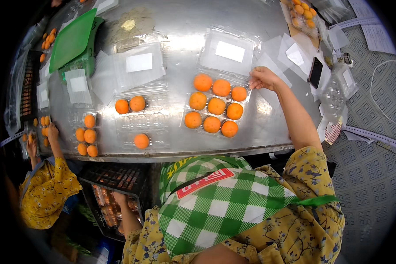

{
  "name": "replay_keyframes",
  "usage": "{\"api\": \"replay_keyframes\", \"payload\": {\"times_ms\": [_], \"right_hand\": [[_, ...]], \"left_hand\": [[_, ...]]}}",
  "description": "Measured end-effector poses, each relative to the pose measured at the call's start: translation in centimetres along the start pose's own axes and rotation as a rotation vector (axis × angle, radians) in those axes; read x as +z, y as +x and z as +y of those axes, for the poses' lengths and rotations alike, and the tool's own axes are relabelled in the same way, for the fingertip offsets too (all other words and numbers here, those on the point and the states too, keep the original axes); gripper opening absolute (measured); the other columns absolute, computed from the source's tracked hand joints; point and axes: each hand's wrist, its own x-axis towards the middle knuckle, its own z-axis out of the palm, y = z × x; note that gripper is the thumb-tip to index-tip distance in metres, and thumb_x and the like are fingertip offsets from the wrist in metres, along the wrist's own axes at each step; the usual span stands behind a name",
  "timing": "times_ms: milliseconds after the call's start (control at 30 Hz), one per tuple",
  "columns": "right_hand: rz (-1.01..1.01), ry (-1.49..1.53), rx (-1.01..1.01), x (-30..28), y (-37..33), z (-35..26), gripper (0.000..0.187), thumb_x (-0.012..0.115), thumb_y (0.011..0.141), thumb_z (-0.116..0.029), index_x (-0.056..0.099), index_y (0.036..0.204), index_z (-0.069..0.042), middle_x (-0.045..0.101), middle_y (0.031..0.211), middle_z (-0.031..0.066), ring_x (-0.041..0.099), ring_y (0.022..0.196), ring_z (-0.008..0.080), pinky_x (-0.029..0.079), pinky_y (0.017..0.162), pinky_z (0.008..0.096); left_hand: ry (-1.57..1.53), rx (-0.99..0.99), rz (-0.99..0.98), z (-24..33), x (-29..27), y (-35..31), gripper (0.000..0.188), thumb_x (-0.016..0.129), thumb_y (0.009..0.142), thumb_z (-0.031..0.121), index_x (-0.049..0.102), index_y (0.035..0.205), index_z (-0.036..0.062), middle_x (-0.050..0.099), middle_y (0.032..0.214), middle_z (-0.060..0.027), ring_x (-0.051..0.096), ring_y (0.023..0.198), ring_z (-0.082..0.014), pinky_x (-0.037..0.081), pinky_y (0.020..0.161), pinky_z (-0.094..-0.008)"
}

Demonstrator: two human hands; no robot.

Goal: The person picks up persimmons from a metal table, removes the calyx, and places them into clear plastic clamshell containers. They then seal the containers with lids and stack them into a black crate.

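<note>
A clear plastic clamshell pack (246, 102) lies unfolded on the metal table in front of me, its lid (209, 56) laid back with a white label on it. Several round orange fruits (216, 106) fill its cups in rows. My right hand (264, 79) pinches the pack's right edge where lid and tray meet. Down at the left, below the table edge, my left hand (119, 198) reaches into a black crate (112, 187) of clear packs with orange contents (105, 204). Its fingers are hidden there.
Left of the full pack lies another unfolded clamshell (156, 121) with three fruits. A green tray (73, 39) stands at the far left. A co-worker's hand (52, 132) touches fruit there. Clear sheets and a phone (315, 72) lie at the right; the metal table (180, 94) ends just before my apron.
</note>
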Motion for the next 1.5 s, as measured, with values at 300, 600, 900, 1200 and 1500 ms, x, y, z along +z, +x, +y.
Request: {"api": "replay_keyframes", "payload": {"times_ms": [300, 600, 900, 1200, 1500], "right_hand": [[0.657, -0.76, -0.683, 5.7, -5.2, -0.6, 0.034, 0.069, 0.075, -0.022, 0.059, 0.102, -0.006, 0.062, 0.088, 0.0097, 0.062, 0.081, 0.026, 0.051, 0.07, 0.0355], [0.343, -0.958, -0.864, 16.8, -1.8, -4.2, 0.046, 0.072, 0.068, -0.021, 0.057, 0.107, -0.003, 0.052, 0.094, 0.0132, 0.054, 0.088, 0.0295, 0.048, 0.077, 0.0399], [0.409, -0.684, -0.756, 11.9, -4.7, -2.0, 0.039, 0.072, 0.07, -0.02, 0.059, 0.103, -0.005, 0.058, 0.097, 0.0121, 0.055, 0.092, 0.0301, 0.046, 0.079, 0.0387], [0.458, -0.873, -1.028, 13.6, -7.9, 1.7, 0.045, 0.075, 0.058, -0.016, 0.059, 0.1, -0.008, 0.055, 0.093, 0.0052, 0.051, 0.088, 0.0251, 0.042, 0.075, 0.0378], [0.485, -1.059, -0.976, 15.7, -8.3, 3.4, 0.047, 0.072, 0.057, -0.015, 0.057, 0.1, -0.007, 0.054, 0.096, 0.0037, 0.05, 0.087, 0.0205, 0.038, 0.071, 0.0338]], "left_hand": [[-0.43, 0.588, 0.491, 23.5, -9.1, -11.9, 0.043, 0.06, 0.087, 0.011, 0.045, 0.125, -0.0007, 0.045, 0.107, -0.0112, 0.047, 0.096, -0.0233, 0.041, 0.085, -0.0356], [-0.685, 0.995, -0.434, 44.6, -4.7, -15.7, 0.051, 0.058, 0.081, 0.004, 0.043, 0.13, -0.0001, 0.05, 0.124, -0.0178, 0.051, 0.113, -0.0274, 0.042, 0.095, -0.038], [-0.537, 0.942, -0.64, 46.8, -0.1, -15.4, 0.068, 0.053, 0.076, 0.006, 0.027, 0.138, -0.006, 0.039, 0.135, -0.0275, 0.038, 0.126, -0.0397, 0.032, 0.105, -0.042], [-0.568, 0.885, -0.68, 45.6, -0.1, -16.4, 0.072, 0.055, 0.079, 0.005, 0.023, 0.143, 0.0032, 0.04, 0.137, -0.0242, 0.045, 0.123, -0.0319, 0.039, 0.1, -0.0421], [-0.538, 0.927, -0.651, 45.5, 0.0, -16.6, 0.07, 0.059, 0.079, 0.011, 0.026, 0.139, -0.0019, 0.04, 0.135, -0.0247, 0.044, 0.123, -0.0352, 0.037, 0.101, -0.0417]]}}
